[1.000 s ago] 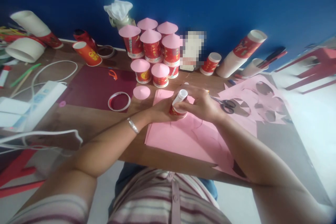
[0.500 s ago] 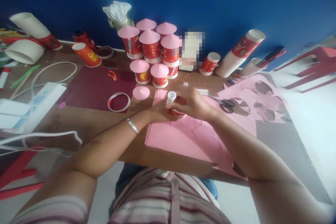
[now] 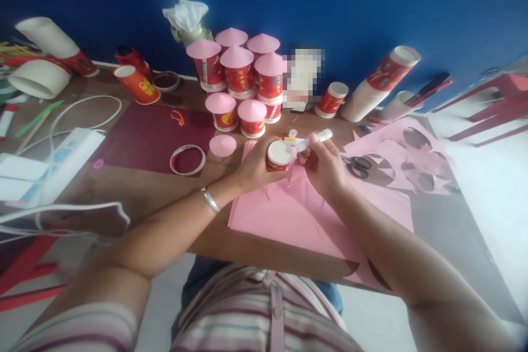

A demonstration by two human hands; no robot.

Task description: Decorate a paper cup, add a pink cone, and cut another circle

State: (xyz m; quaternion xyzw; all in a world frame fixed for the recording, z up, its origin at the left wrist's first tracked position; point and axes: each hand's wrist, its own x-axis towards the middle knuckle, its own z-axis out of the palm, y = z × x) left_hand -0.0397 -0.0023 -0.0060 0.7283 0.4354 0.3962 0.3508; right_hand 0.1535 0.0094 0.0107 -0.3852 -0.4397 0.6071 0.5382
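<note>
Red cup (image 3: 280,155) in the left hand (image 3: 260,165), firmly gripped — white tube (image 3: 324,135) just beside, in the right hand's pinch (image 3: 325,168).

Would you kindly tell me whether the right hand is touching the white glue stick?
Touching: the head view shows the right hand gripping the white glue stick, which projects on both sides.
</note>
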